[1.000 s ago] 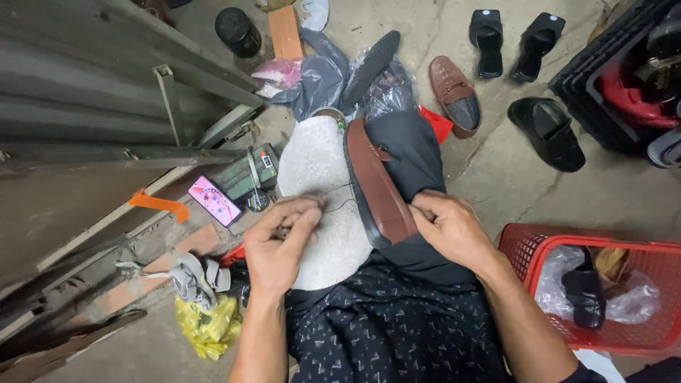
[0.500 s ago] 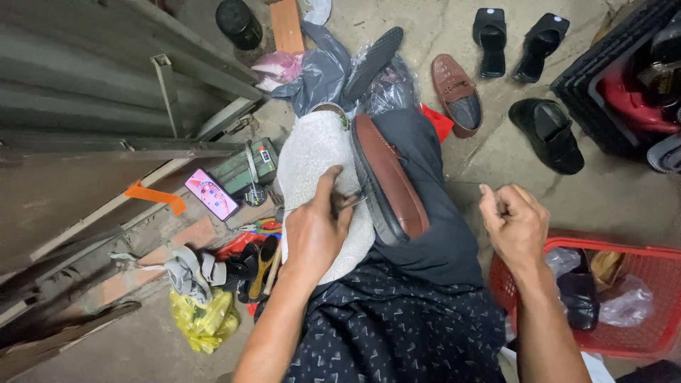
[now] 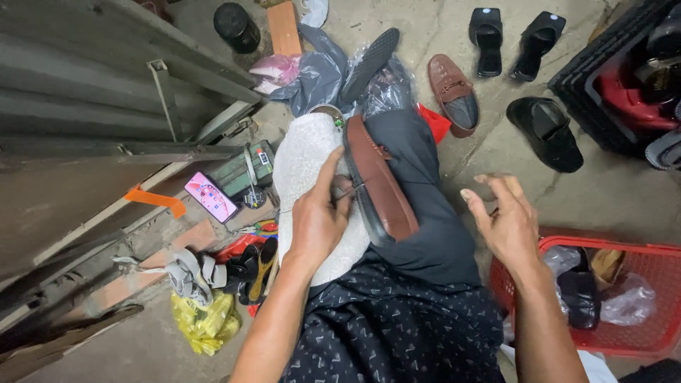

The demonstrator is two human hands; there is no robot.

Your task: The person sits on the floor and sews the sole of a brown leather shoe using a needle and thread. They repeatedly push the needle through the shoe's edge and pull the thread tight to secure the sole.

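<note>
Concrete floor strewn with shoes and bags surrounds the lap, where a brown shoe (image 3: 379,186) lies on a white cloth (image 3: 301,163). Left hand (image 3: 317,220) pinches its edge; right hand (image 3: 505,221), just lifted away sideways, hangs open and empty.

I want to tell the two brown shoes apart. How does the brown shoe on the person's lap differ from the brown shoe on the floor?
The brown shoe on the lap lies on its side against a white cloth, touched by the left hand; the brown shoe on the floor lies flat, sole down, untouched. The lap shoe shows its dark sole edge; the floor shoe shows its open inside. Both are brown slip-on loafers.
</note>
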